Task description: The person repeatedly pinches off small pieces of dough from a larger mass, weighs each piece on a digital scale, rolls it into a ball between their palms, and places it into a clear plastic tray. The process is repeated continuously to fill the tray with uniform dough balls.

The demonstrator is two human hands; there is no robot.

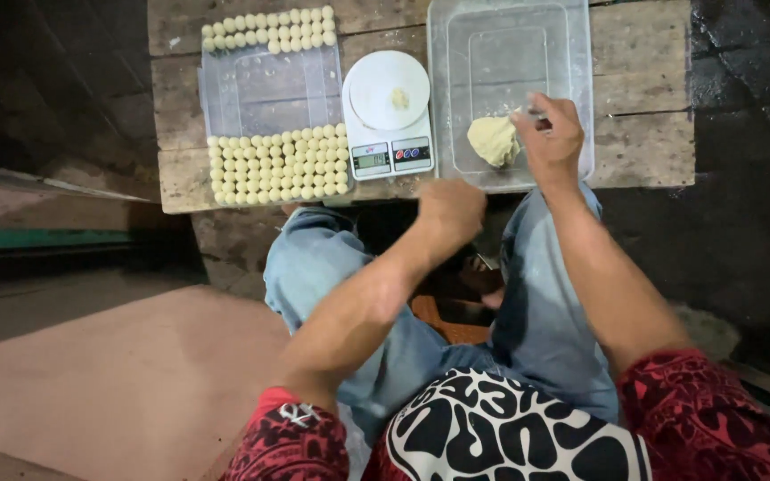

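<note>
Head view: I see the right hand (pixel 549 134) pinching a small tool at the dough lump (pixel 493 140) (beside the scale (pixel 389 114)); left hand (pixel 449 211) fisted, contents unclear.

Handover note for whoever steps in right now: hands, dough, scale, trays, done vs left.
Right hand: inside the clear tub, holding a small utensil against the dough lump.
Left hand: closed in a fist at the table's front edge; whether it holds anything cannot be told.
Kitchen scale: between the containers, one small dough bit on its plate.
Done: rows of dough balls fill the near end of the clear tray, more rows at the far end.
Left: the tray's middle is bare; the lump remains unportioned.
</note>
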